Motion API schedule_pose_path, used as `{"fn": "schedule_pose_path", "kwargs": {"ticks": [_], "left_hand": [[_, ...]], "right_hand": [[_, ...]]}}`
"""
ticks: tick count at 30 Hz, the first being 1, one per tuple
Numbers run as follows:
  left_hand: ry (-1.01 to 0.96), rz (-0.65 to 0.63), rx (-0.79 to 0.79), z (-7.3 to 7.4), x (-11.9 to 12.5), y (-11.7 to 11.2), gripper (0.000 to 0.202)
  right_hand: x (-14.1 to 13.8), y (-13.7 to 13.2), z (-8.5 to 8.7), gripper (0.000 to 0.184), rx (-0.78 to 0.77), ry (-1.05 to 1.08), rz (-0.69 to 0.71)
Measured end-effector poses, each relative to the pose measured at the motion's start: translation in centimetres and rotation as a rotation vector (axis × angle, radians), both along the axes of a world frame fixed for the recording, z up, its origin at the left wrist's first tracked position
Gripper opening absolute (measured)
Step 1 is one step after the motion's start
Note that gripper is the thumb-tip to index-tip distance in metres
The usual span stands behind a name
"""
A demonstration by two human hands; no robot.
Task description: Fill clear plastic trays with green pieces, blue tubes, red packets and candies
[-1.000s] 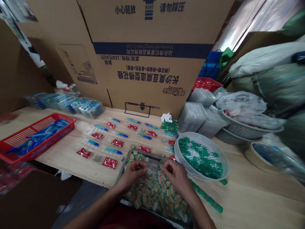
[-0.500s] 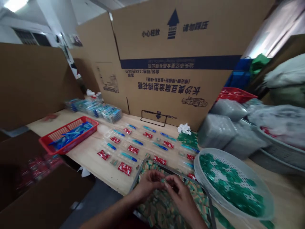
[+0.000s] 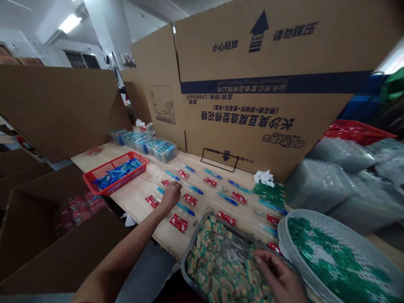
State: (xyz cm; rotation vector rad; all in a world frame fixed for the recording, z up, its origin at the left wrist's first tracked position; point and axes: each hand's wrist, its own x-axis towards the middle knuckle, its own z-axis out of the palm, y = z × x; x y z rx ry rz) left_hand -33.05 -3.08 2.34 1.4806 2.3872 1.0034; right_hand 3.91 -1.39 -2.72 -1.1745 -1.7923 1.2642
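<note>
While the left hand (image 3: 170,195) curls over a clear blister tray (image 3: 162,179), its grip hidden, the right hand (image 3: 277,275) hangs open-fingered above striped candies (image 3: 217,269).

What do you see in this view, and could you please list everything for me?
striped wrapped sweets: many, green, orange and yellow, in a grey metal tray at the front
green sweets: many, green, in a white perforated basket at right
red packets: about ten, red and white, on the wooden table
blue sticks: several, blue, among the packets
red plastic basket: one, red, at the table's left, holding blue pieces
stacked clear trays: several, greyish, at right
cardboard carton: one, brown, behind the table
left hand: one, over the packets
right hand: one, at the tray's right edge, by the striped wrapped sweets
</note>
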Motion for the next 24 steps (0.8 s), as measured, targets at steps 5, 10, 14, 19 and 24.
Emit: {"fn": "schedule_pose_path", "kwargs": {"ticks": [5, 10, 14, 19, 24], "left_hand": [[0.195, -0.109, -0.178, -1.0, -1.1, 0.7, 0.023], [0.263, -0.201, -0.292, -2.0, -1.6, 1.3, 0.021], [0.298, -0.161, -0.323, -2.5, -2.6, 1.9, 0.017], [0.292, -0.072, -0.359, -2.7, -2.9, 2.5, 0.022], [0.256, -0.07, -0.36, -2.6, -2.9, 2.7, 0.03]], "right_hand": [[1.0, -0.6, 1.2, 0.028, 0.025, -0.056, 0.028], [1.1, -1.1, 1.9, 0.023, 0.116, -0.119, 0.008], [0.5, -1.4, 2.5, 0.016, 0.162, -0.233, 0.1], [-2.8, -2.8, 3.4, 0.016, 0.265, -0.39, 0.263], [-5.1, -3.2, 2.5, 0.013, 0.332, -0.532, 0.338]]}}
